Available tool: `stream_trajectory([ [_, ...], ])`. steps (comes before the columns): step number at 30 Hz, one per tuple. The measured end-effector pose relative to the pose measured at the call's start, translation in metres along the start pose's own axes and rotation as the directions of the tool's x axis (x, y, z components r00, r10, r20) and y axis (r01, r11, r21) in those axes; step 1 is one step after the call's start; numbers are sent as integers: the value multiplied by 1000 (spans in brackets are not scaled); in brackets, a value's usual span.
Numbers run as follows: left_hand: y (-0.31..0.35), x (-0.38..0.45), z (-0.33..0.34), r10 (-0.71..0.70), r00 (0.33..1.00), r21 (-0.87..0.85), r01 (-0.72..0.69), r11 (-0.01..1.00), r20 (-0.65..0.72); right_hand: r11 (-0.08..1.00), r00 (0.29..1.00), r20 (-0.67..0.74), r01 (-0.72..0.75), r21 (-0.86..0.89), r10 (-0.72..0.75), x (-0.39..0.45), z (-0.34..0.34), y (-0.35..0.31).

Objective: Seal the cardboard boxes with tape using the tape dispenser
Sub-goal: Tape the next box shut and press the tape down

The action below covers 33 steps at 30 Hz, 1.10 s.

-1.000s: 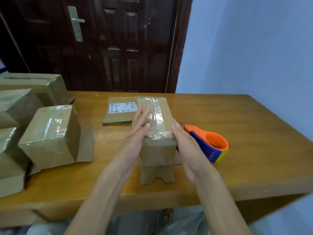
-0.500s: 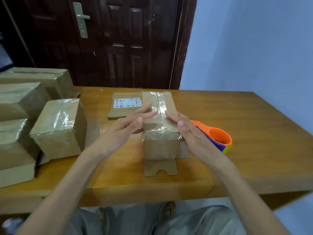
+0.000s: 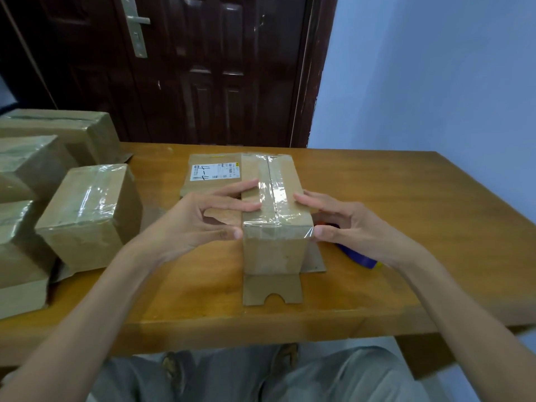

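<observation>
Two hands flank the taped cardboard box [image 3: 277, 227] mid-table: left hand [image 3: 191, 220] and right hand [image 3: 352, 224], fingers extended, press its sides. Tape dispenser [image 3: 358, 256] lies behind the right hand. Risk: unpressed tape ends may lift; bottom flaps remain splayed.

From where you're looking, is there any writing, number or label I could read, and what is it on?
"4-4": handwritten in dark marker on the white shipping label, stuck to the flattened cardboard lying behind the taped cardboard box.
The small printed lines and the barcode on that label: too small and blurred to read.
The yellow mark at the label's right corner: unreadable.
No other writing shows on the boxes, table or door.
</observation>
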<state>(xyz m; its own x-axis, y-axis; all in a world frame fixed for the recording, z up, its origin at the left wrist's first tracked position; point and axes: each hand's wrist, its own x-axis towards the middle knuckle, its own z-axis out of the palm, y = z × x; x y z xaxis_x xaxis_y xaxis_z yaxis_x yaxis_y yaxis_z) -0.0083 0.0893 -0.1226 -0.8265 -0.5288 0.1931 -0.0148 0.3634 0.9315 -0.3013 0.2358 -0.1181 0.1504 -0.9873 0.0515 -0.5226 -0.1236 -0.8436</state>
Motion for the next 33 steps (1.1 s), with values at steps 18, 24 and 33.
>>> stream_trajectory([
  [18, -22, -11, 49, 255, 905, 205, -192, 960, -342, 992, 977, -172, 122, -44, -128, -5, 22, 13],
  [24, -23, -10, 44, 260, 911, 231, -191, 954, -321, 994, 958, -268, 111, 5, -106, -1, 27, 6],
  [33, -21, -8, 47, 277, 897, 215, -212, 953, -344, 988, 934, -322, 136, -75, -153, 1, 29, 12],
])
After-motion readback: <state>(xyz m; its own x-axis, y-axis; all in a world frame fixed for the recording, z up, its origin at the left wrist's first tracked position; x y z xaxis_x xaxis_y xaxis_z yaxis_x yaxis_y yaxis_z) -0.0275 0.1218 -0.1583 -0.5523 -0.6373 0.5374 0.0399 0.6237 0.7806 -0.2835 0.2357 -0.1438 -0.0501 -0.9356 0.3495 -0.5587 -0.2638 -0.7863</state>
